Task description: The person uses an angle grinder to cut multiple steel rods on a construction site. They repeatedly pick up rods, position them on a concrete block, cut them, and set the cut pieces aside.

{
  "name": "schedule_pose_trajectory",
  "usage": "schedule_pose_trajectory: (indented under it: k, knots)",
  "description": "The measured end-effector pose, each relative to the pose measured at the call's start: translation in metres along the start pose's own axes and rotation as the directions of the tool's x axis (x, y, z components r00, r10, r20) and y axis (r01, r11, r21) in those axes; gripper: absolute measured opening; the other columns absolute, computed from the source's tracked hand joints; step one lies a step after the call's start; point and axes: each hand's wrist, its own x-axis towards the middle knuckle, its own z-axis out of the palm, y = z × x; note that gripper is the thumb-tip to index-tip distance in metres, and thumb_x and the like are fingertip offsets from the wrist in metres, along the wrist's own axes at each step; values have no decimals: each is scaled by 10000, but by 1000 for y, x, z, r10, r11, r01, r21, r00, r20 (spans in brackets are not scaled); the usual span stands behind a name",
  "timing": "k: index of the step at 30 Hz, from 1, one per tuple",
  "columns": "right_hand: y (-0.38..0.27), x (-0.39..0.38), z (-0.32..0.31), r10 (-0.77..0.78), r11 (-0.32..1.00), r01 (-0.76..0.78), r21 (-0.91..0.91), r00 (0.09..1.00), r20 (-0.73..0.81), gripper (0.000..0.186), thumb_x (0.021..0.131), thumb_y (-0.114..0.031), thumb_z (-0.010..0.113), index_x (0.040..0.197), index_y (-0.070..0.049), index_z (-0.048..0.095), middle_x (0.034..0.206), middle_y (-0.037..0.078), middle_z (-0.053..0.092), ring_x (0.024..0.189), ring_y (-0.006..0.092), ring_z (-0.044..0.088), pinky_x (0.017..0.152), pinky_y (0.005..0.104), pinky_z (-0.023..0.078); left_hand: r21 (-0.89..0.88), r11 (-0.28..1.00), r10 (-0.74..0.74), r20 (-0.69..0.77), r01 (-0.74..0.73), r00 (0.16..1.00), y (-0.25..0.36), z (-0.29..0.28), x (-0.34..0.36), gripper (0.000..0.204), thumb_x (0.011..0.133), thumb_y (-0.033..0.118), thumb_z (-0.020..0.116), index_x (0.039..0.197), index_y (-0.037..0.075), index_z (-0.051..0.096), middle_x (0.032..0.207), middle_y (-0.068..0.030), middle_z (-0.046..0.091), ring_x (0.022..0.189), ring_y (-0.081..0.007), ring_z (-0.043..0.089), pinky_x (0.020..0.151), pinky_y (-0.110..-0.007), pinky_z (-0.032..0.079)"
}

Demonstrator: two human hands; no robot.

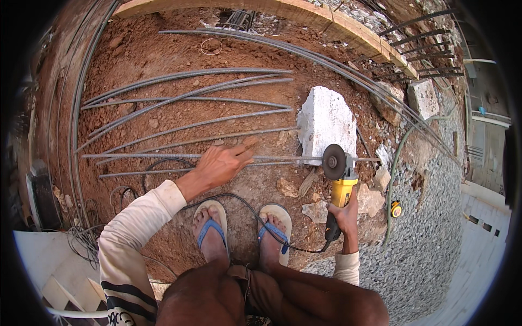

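My right hand [346, 213] grips the yellow-and-black body of an angle grinder [342, 190]. The grinder's dark cutting disc [334, 161] is at a steel reinforcing bar [288, 158], in front of a white-faced stone block [328, 122]; whether disc and bar touch is unclear. My left hand [223, 164] is over that same bar, fingers stretched to the right; contact with the bar is hidden beneath the palm. A black power cord [250, 205] loops from the grinder's lower end past my sandalled feet. Several more ribbed bars [185, 99] lie side by side beyond my left hand.
A long timber plank [283, 10] crosses the far side. Long bars [304, 52] slant toward the right, near a pale block [423, 99]. A green hose [399, 146] and yellow tape measure [396, 209] lie by the gravel [418, 233]. Tangled wire [84, 242] sits at left.
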Motion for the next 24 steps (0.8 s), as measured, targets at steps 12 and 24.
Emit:
schedule_pose_trajectory:
  k: [12,24]
  knots:
    - [5,-6,-3,19,1000,-19,-10,1000,15,819,756,-33,848,1503,-6,510,1134,106,702,986,224,683,910,382,581,-16,999,-33,9,33,999,-1,6,-2,258,1051,299,743,1242,125,745,958,-70,707,726,-311,746,542,-470,554]
    - [-3,2,2,-43,999,42,-32,999,-19,794,765,-29,820,1496,-6,511,1113,96,689,962,208,678,882,370,581,-76,996,-40,-23,38,999,1,8,-4,275,1068,312,716,1277,135,747,1032,-84,741,755,-355,759,566,-506,559]
